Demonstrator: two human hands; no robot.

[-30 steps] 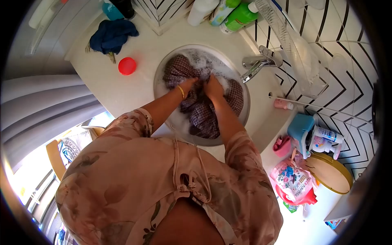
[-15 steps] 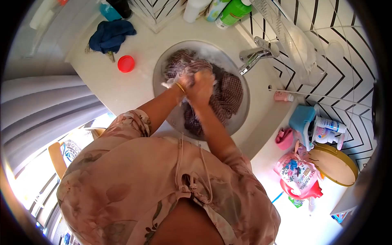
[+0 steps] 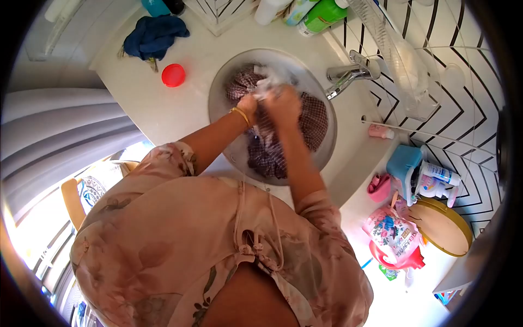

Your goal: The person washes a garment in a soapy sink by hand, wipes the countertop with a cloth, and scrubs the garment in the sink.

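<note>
A wet, dark reddish checked garment lies bunched in the round metal sink. White suds cling to the cloth at the far side of the sink. My left hand, with a gold bangle at the wrist, is closed on a bunched part of the garment. Close beside it, my right hand is curled around the cloth too and slightly smeared by motion. Part of the fabric between the hands is hidden by the fingers.
A chrome faucet reaches over the sink's right edge. On the counter's left are a red lid and a dark blue cloth. Bottles stand at the back. Right of me are a blue container and a floral detergent bag.
My right hand has moved to the right, away from my left, with the cloth between them. More suds show beyond the hands. The whole view has shifted slightly.
</note>
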